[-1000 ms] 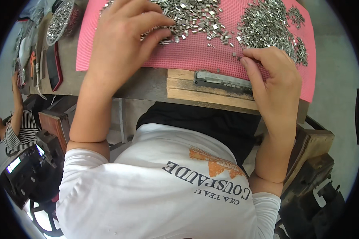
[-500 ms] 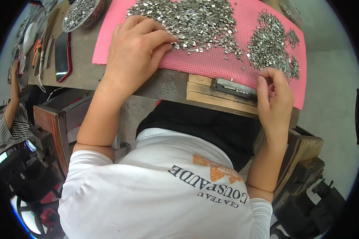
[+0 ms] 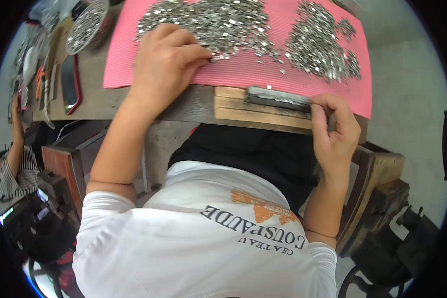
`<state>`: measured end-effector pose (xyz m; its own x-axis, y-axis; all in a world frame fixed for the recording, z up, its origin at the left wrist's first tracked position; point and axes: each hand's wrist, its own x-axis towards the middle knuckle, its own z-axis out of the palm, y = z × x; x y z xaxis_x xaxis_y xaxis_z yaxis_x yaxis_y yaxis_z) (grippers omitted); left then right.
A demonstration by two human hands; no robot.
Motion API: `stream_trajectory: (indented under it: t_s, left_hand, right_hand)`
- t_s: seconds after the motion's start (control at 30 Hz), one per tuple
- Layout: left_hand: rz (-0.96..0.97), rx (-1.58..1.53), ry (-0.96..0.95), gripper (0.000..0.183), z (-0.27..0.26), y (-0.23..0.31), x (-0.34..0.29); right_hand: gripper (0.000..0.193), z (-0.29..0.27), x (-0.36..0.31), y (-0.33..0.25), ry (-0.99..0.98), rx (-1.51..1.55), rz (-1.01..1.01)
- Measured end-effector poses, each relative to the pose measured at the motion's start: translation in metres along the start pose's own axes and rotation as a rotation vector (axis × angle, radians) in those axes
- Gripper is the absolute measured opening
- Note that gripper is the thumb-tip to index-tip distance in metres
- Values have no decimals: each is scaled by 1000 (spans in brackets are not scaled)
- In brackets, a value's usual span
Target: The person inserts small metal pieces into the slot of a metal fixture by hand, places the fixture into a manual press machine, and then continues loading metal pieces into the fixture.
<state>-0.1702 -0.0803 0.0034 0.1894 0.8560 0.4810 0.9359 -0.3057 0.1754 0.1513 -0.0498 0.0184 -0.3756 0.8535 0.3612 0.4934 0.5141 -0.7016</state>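
My left hand (image 3: 166, 64) rests over the near left side of a large pile of small silvery metal pieces (image 3: 228, 25). Thumb and forefinger are pinched together at the pile's edge; what lies between them is too small to make out. At the front edge of the pink mat, a dark narrow metal bar (image 3: 278, 98) sits on a light wooden block (image 3: 228, 104). The fingers of my right hand (image 3: 336, 126) are closed on the bar's right end. A single small piece lies on the mat just behind the bar.
The pink textured mat (image 3: 193, 77) carries a second metal pile (image 3: 315, 44) on the right. Left of it are a clear tub of metal pieces (image 3: 87, 27), a phone (image 3: 70, 84) and hand tools (image 3: 47, 87). Another person in a striped top (image 3: 17, 171) sits far left.
My right hand has come down from the mat onto the bar's right end. My left hand stays at the pile's edge, still pinched. The whole view has shifted slightly.
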Motion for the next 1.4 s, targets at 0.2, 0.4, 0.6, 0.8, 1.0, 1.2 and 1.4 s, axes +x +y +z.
stream_trajectory:
  t_s: [0.2,0.4,0.6,0.8,1.0,1.2,1.4]
  left_hand:
    - [74,136,-91,14,-3,6,10]
    - [170,92,-91,12,-2,0,14]
    - [150,117,-151,12,1,2,16]
    - [218,101,-203,15,-7,-5,26]
    - [198,157,-230,13,-2,-1,26]
    - [169,244,-244,13,-10,23,22]
    - [170,129,-260,10,-12,22,19]
  right_hand:
    - [12,-4,3,17,-28,27,-90]
    - [11,-3,11,21,-150,-43,-144]
    - [16,3,10,29,-125,21,-143]
    - [17,6,11,36,-116,41,-152]
    - [20,10,11,40,-85,9,-202]
    - [21,8,11,38,-98,-45,-271]
    - [21,10,10,41,-77,-65,-277]
